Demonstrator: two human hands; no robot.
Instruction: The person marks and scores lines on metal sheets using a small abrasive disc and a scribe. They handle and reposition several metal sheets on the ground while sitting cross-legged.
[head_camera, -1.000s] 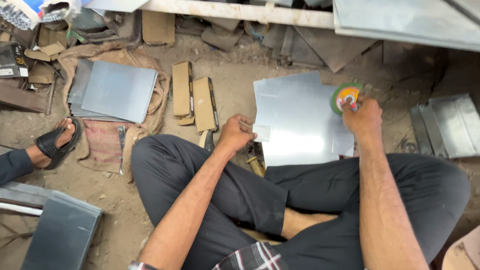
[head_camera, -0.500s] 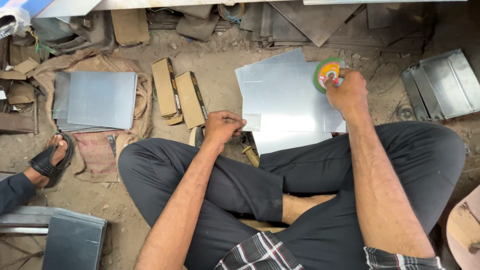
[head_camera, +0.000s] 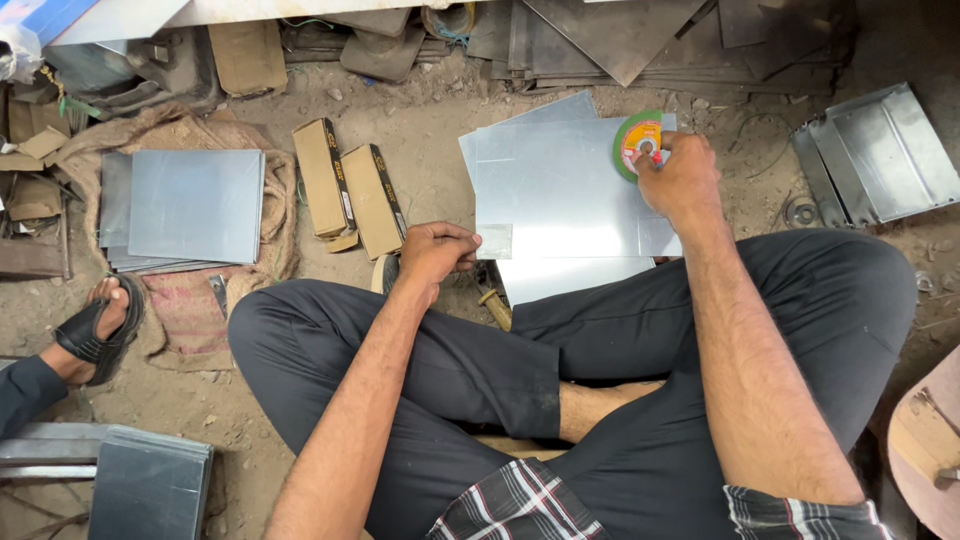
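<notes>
I sit cross-legged on a dirt floor with metal sheets (head_camera: 560, 190) lying in front of my knees. My right hand (head_camera: 680, 180) grips a green cutting disc (head_camera: 633, 140) with a yellow and red centre label, held at the sheets' far right corner. My left hand (head_camera: 435, 252) rests with curled fingers at the sheets' near left edge, holding nothing that I can see. A wooden tool handle (head_camera: 495, 308) lies between my left hand and my leg.
Two brown cardboard boxes (head_camera: 350, 190) lie left of the sheets. A stack of metal sheets (head_camera: 190, 205) rests on burlap at the left. Folded metal trays (head_camera: 870, 150) sit at the right. Another person's sandalled foot (head_camera: 95, 325) is at the far left. Scrap metal lines the far edge.
The view has shifted so everything sits lower and more left in frame. My right hand has kept hold of the disc at the sheets' corner. The left hand stays at the sheets' edge.
</notes>
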